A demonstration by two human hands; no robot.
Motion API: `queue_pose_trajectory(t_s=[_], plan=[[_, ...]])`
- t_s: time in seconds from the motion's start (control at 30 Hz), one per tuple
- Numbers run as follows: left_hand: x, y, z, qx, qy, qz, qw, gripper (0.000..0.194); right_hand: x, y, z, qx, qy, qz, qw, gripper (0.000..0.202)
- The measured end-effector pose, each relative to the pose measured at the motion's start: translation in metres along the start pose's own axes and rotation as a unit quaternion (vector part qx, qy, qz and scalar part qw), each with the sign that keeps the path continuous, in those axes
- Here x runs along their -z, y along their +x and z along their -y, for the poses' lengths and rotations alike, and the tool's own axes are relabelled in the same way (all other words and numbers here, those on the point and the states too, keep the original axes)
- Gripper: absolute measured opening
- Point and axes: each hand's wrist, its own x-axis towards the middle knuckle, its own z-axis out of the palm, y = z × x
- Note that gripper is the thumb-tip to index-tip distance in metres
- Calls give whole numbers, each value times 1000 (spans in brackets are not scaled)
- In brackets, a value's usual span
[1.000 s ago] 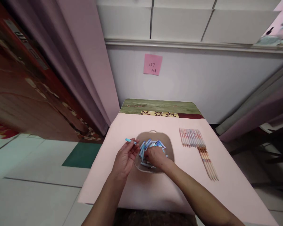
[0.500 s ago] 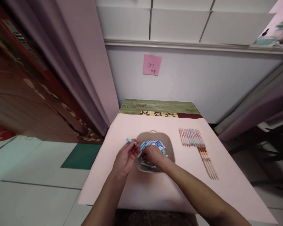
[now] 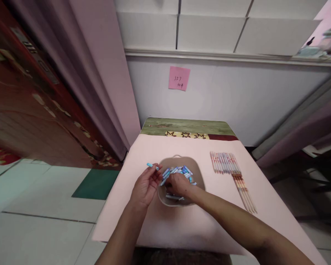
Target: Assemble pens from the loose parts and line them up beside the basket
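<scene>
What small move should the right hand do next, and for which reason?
Probably the right hand should lift one blue stick out: it is down among the blue sticks in the bin, while the left hand holds a light blue stick near the bin's left side. Whether the right hand grips anything is hidden.

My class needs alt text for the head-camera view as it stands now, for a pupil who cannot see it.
A person's left hand holds a light-blue stick beside a taupe bin; the right hand is inside it, among mostly blue sticks. On the pale pink table cover, to the bin's right, lie a row of pen-like sticks and a few pencils.
</scene>
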Motion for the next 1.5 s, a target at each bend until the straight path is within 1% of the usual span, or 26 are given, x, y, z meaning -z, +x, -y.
queue_pose_trajectory(t_s=[0.1, 0.27, 0.33, 0.43, 0.5, 0.6, 0.63, 0.67, 0.77, 0.87, 0.93, 1.0, 1.07, 1.13, 1.2, 1.27, 1.5], plan=[[1, 1, 0, 1, -4, -2, 1000, 14, -1, 0, 4, -26, 1, -1, 1000, 26], [-1, 2, 5, 6, 1, -4, 1000, 13, -6, 8, 21, -98, -12, -6, 995, 26], [-3, 0, 7, 3, 9, 5, 1000, 13, -5, 11, 28, -110, -14, -7, 994, 24], [-6, -3, 7, 4, 16, 24, 1000, 12, 2, 9, 33, -105, -13, -8, 994, 21], [-7, -6, 7, 5, 16, 36, 999, 12, 10, 1, 31, -107, -15, -12, 994, 19], [-6, -9, 8, -3, 21, 53, 998, 14, 23, -20, 19, -132, -14, -35, 990, 21], [-6, -9, 9, -6, 25, 59, 998, 16, 27, -28, 12, -144, -6, -51, 988, 20], [-7, -9, 11, -7, 30, 63, 998, 18, 32, -36, 6, -157, 29, -83, 984, 17], [-10, -8, 20, 1, 46, 57, 997, 19, 42, -60, -11, -163, 150, -183, 958, 9], [-15, -7, 32, 7, 68, 46, 997, 20, 48, -77, -19, -145, 284, -259, 912, 6], [-18, -7, 39, 6, 72, 52, 996, 22, 50, -83, -18, -128, 367, -282, 877, 6], [-19, -8, 43, 11, 59, 60, 996, 22, 52, -86, -14, -111, 430, -283, 850, 11], [-20, -8, 45, 28, 34, 62, 997, 21, 53, -86, -9, -96, 469, -283, 831, 13], [-20, -9, 47, 47, 14, 61, 997, 19, 55, -86, -4, -85, 487, -292, 819, 14], [-21, -11, 48, 57, 4, 59, 997, 17, 57, -86, 0, -83, 484, -302, 817, 12], [-23, -13, 50, 60, 2, 62, 996, 19, 58, -86, 0, -85, 470, -304, 825, 11], [-29, -19, 57, 71, 9, 64, 995, 23, 59, -89, -1, -94, 437, -285, 847, 14]])
